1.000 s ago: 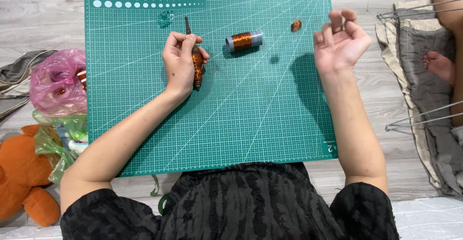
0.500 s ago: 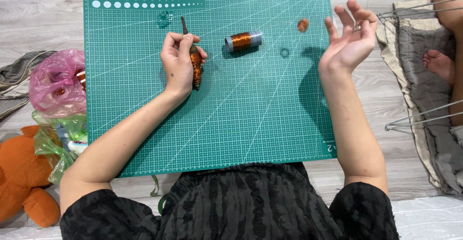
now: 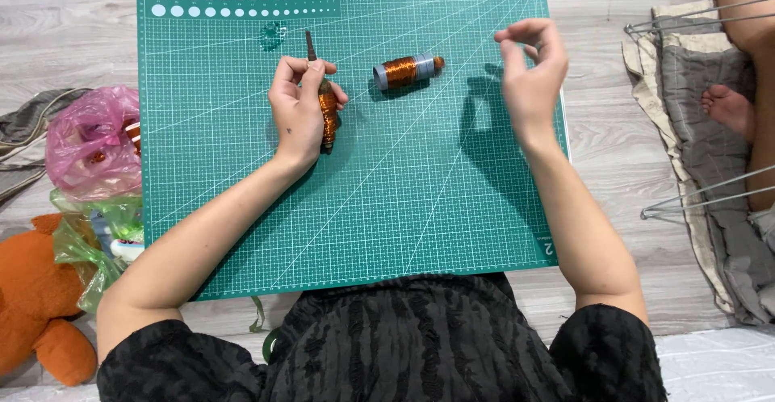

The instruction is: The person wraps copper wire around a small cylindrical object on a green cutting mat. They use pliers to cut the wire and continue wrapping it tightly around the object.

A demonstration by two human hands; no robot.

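In the head view, a green cutting mat [image 3: 404, 208] lay on a grey wood floor [image 3: 64, 14], and everything else sat in relation to that mat. Near its upper middle, the left hand [image 3: 300, 110] was closed around a stick wound with copper wire [image 3: 328, 115], its dark tip pointing toward the mat's top edge. Just right of that hand a spool of copper wire [image 3: 406, 70] lay on its side, apart from the fingers. Above the mat's right edge the right hand [image 3: 533, 75] hovered, fingers curled and thumb close to the fingertips; whether anything thin was pinched there could not be made out.

The stick looked already thickly wrapped along its middle, with the tip bare, so the winding seemed well along but not finished.

No strand between spool and stick could be seen. Left of the mat lay a pink plastic bag [image 3: 85, 140] and an orange soft toy [image 3: 36, 305], partly cut off. Right of it, another person's bare foot [image 3: 731, 107] rested on a grey cloth [image 3: 710, 168].
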